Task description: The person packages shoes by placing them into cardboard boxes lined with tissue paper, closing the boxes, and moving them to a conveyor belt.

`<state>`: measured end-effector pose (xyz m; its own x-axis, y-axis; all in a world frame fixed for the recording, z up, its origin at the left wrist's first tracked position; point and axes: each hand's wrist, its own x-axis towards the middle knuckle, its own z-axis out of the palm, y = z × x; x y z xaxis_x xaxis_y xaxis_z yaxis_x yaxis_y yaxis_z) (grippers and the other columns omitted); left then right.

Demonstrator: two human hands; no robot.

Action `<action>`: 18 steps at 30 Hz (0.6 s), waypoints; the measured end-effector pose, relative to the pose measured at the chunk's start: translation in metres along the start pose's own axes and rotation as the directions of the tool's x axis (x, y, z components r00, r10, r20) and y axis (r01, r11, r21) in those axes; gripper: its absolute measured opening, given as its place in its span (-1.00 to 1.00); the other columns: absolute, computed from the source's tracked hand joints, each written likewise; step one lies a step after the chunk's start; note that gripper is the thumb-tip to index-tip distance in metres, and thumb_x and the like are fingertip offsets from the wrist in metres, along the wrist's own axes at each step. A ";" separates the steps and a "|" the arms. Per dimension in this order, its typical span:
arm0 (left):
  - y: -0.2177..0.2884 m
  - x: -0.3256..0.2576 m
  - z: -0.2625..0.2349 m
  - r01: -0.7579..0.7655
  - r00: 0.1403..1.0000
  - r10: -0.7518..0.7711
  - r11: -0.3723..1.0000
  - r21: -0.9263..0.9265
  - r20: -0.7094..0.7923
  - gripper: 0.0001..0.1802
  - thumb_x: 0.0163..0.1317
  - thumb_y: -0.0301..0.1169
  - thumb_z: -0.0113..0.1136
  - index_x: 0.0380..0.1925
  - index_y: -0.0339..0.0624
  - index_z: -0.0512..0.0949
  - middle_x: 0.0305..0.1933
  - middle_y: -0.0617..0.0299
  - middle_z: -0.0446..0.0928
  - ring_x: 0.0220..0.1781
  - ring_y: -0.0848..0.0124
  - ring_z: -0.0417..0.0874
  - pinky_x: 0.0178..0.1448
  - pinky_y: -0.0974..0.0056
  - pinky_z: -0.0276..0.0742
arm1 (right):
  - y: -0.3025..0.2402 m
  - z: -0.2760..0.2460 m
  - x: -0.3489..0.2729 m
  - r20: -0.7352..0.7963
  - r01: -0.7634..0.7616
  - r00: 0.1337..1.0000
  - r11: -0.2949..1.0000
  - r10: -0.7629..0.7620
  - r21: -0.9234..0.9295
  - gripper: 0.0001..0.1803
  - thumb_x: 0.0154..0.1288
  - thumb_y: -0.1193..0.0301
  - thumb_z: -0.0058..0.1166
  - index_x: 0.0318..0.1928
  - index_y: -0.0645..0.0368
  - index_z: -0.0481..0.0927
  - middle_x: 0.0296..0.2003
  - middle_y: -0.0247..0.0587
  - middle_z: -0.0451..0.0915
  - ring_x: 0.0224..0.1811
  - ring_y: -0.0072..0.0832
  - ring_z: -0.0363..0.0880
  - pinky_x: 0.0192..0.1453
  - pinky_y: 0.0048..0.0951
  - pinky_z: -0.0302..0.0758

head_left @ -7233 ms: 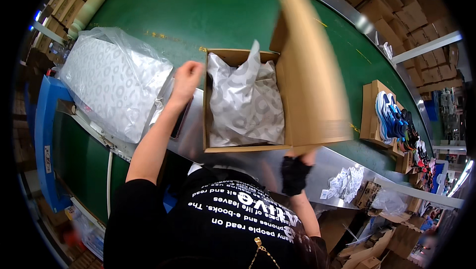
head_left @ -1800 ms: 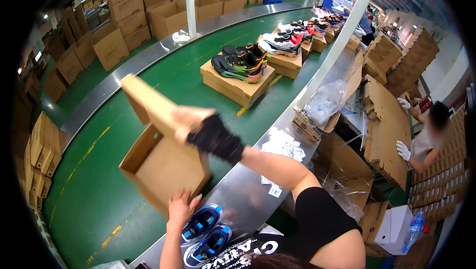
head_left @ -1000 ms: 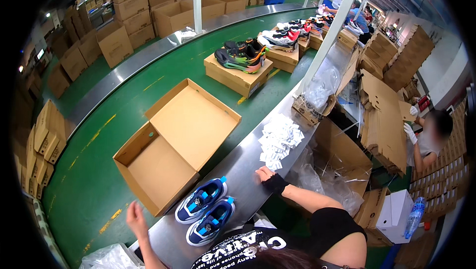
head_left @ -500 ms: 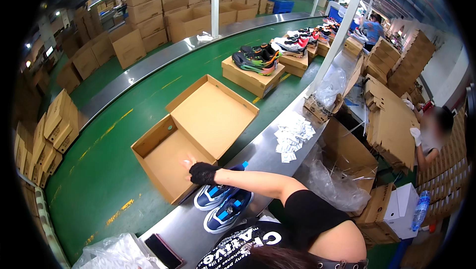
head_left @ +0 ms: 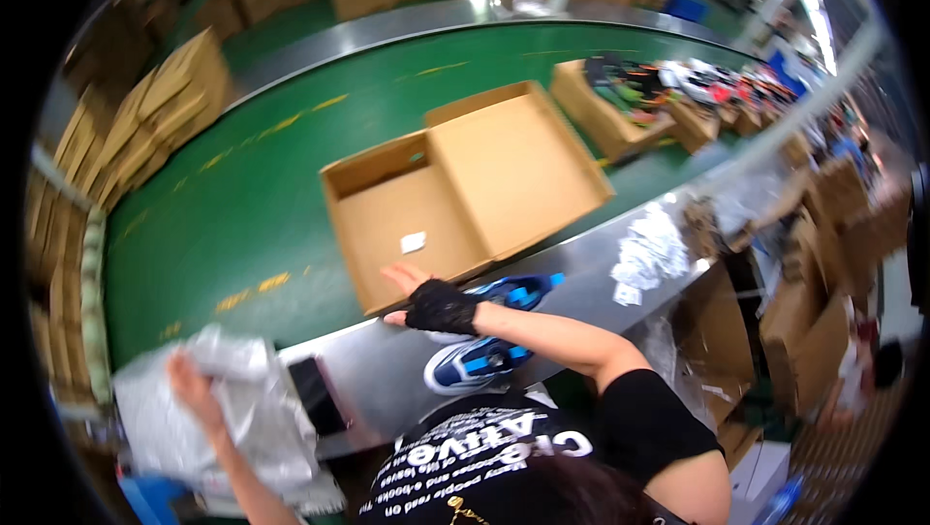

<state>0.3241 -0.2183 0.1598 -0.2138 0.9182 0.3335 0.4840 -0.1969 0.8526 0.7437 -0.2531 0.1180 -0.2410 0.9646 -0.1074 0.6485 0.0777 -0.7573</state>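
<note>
An open brown cardboard box (head_left: 387, 171) lies on the green conveyor belt (head_left: 242, 205), its lid (head_left: 518, 162) folded back flat to the right. A small white packet (head_left: 414, 242) rests on the box floor. My right hand (head_left: 426, 300), in a black fingerless glove, is spread open against the box's near wall. Two blue and white shoes (head_left: 480, 358) (head_left: 518, 288) lie on the steel ledge just behind that hand. My left hand (head_left: 186, 378) grips a crumpled sheet on the pile of white wrapping paper (head_left: 242, 409) at the lower left; it is blurred.
A black phone (head_left: 316, 395) lies on the steel ledge (head_left: 387, 370) beside the paper. More boxes with colourful shoes (head_left: 630, 89) ride the belt at the far right. Loose white papers (head_left: 649, 249) sit on the ledge to the right. Flat cartons (head_left: 145, 128) are stacked at the left.
My right hand has moved from the shoes up to the box's near wall. My left hand has reached left onto the wrapping paper. The view has swung left.
</note>
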 end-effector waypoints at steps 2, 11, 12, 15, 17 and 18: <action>0.042 0.002 0.082 -0.075 0.989 0.093 0.985 -0.156 0.116 -0.76 0.24 -0.43 -0.13 -0.13 -0.29 0.36 -0.27 0.26 0.37 -0.32 0.52 0.43 -0.34 0.48 0.43 | -0.031 -0.011 0.000 -0.098 0.319 0.947 0.937 -0.307 0.142 -0.03 -0.07 0.07 0.18 0.25 0.15 -0.07 0.17 0.19 0.06 0.22 -0.01 0.08 0.25 -0.23 0.10; 0.197 -0.005 0.301 -0.598 0.672 0.614 0.780 -0.186 0.414 -0.43 -0.01 -0.44 0.19 0.04 -0.27 0.24 -0.03 -0.07 0.34 0.03 0.11 0.37 0.06 0.14 0.32 | 0.052 -0.118 0.028 -0.651 0.080 0.627 0.795 0.429 0.601 -0.47 0.07 0.42 0.02 0.06 0.25 0.17 -0.36 -0.11 0.50 -0.45 -0.51 0.47 -0.38 -0.52 0.43; 0.190 -0.007 0.307 -0.663 0.631 0.632 0.740 -0.110 0.449 -0.40 -0.05 -0.42 0.22 0.03 -0.27 0.26 0.02 -0.10 0.30 0.07 0.04 0.31 0.10 0.10 0.24 | 0.078 -0.140 0.017 -0.758 0.034 0.506 0.869 0.411 0.493 -0.49 0.08 0.43 0.00 0.05 0.25 0.18 -0.44 -0.18 0.50 -0.60 -0.57 0.41 -0.50 -0.54 0.38; 0.138 -0.015 0.317 -0.708 0.629 0.488 0.681 0.187 0.605 -0.35 -0.06 -0.29 0.21 0.07 -0.23 0.25 0.13 -0.12 0.19 0.22 -0.02 0.14 0.21 -0.08 -0.01 | 0.168 -0.208 -0.022 -0.904 -0.131 0.115 0.909 0.411 0.397 -0.49 0.04 0.44 0.02 0.03 0.28 0.21 -0.24 -0.04 0.46 -0.32 -0.33 0.44 -0.18 -0.43 0.37; 0.088 -0.014 0.306 -0.662 0.690 0.286 0.621 0.420 0.665 -0.28 0.00 -0.15 0.13 0.15 -0.15 0.15 0.19 -0.14 0.12 0.26 -0.01 0.08 0.23 -0.14 -0.08 | 0.214 -0.240 -0.055 -0.964 -0.157 -0.083 0.952 0.254 0.264 -0.53 0.02 0.45 0.00 -0.01 0.25 0.27 -0.17 0.02 0.43 -0.12 -0.18 0.41 -0.04 -0.34 0.32; 0.060 -0.009 0.300 -0.620 0.737 0.180 0.562 0.547 0.651 -0.25 0.01 -0.11 0.10 0.19 -0.12 0.10 0.22 -0.14 0.08 0.27 -0.01 0.06 0.23 -0.15 -0.08 | 0.218 -0.253 -0.077 -0.951 -0.201 -0.138 0.933 0.276 0.299 -0.54 0.01 0.44 -0.01 -0.02 0.22 0.28 -0.17 0.04 0.43 -0.11 -0.16 0.41 -0.03 -0.35 0.32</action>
<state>0.6098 -0.1355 0.0875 0.4820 0.8653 0.1377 0.8689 -0.4923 0.0519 1.0862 -0.2464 0.1248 0.8989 0.1286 0.4190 0.4372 -0.1964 -0.8777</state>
